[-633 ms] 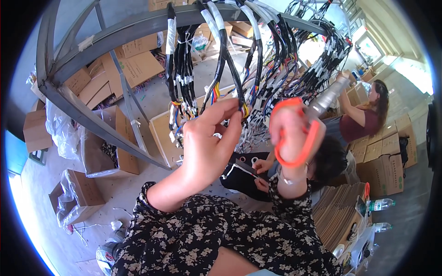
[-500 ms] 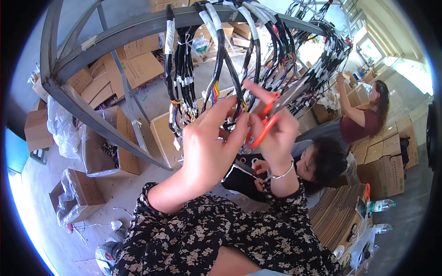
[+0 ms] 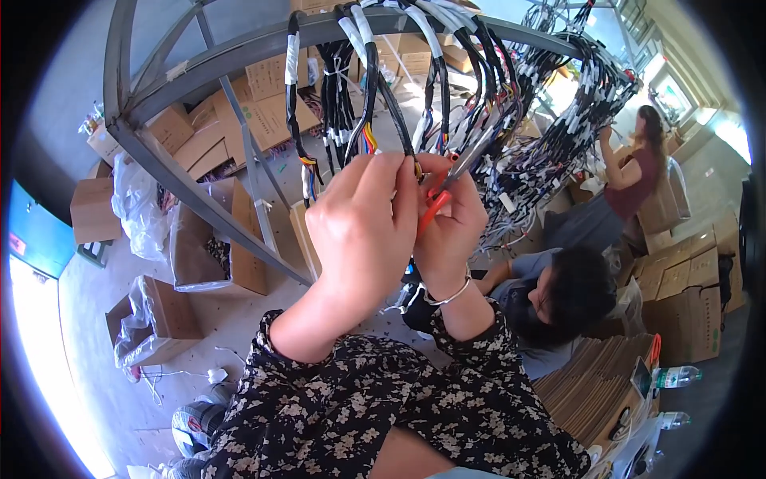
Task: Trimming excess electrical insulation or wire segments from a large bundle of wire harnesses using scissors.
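Note:
A black-taped wire harness [image 3: 396, 120] hangs from the metal frame, its lower end running in between my two hands. My left hand [image 3: 357, 209] is closed, thumb and fingers pinching the harness near its yellow wires; the exact grip is partly hidden. Close beside it, my right hand [image 3: 455, 223] is closed around red-handled scissors [image 3: 433, 211]. The scissor blades point up and to the right, away from the harness. The right fingertips also meet at the harness end, partly hidden behind the left hand. Neighbouring harnesses [image 3: 293, 88] hang on the left, with loose coloured wires at their ends.
A grey metal frame [image 3: 231, 56] crosses above my hands. Dense harness bundles [image 3: 550, 120] hang to the right. One person [image 3: 570, 295] is low at my right, another [image 3: 636, 172] stands farther off. Open cardboard boxes [image 3: 155, 319] sit left; flattened cardboard [image 3: 594, 383] is stacked right.
My right index finger, stretched out before, has curled in toward the harness. Both hands have drawn closer together, and the scissors have turned slightly. The whole view has shifted a little.

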Demonstrator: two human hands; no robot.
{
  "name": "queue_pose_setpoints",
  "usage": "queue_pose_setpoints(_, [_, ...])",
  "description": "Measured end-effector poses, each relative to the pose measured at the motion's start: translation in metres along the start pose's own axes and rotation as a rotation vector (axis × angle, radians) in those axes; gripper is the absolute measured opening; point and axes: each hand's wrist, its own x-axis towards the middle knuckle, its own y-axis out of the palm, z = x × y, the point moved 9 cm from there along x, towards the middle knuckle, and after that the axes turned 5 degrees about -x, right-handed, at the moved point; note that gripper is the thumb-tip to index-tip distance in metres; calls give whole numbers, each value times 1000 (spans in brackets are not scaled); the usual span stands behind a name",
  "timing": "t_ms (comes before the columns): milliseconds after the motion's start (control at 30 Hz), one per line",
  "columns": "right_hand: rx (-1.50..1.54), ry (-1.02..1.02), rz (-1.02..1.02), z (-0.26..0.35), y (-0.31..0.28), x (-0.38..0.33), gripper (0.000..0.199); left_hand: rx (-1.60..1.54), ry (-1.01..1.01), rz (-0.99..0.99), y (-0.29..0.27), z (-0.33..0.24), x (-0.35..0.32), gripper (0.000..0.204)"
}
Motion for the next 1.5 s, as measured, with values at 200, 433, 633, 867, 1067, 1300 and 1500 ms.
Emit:
queue_pose_setpoints(200, [-8, 0, 6, -5, -1, 1, 14, -162, -178, -47, -3, 21, 4, 9])
queue_pose_setpoints(433, [201, 78, 156, -15, 6, 8, 14, -461, -451, -8, 16, 59, -3, 10])
queue_pose_setpoints(633, [72, -23, 214, -5, 6, 6, 15, -288, -370, 10, 13, 60, 1, 10])
queue_pose_setpoints(867, [188, 65, 252, -20, -4, 2, 20, -662, -425, -88, 8, 56, -28, 12])
queue_pose_setpoints(1067, [36, -17, 393, -10, -3, 6, 30, -372, -343, -9, 10, 39, -27, 28])
queue_pose_setpoints(1300, [141, 60, 713, -17, 8, 22, 31, -526, -509, 23, 16, 58, -31, 31])
queue_pose_setpoints(1500, [13, -35, 359, -6, -1, 41, 12, -383, -372, 34, 19, 55, -25, 25])
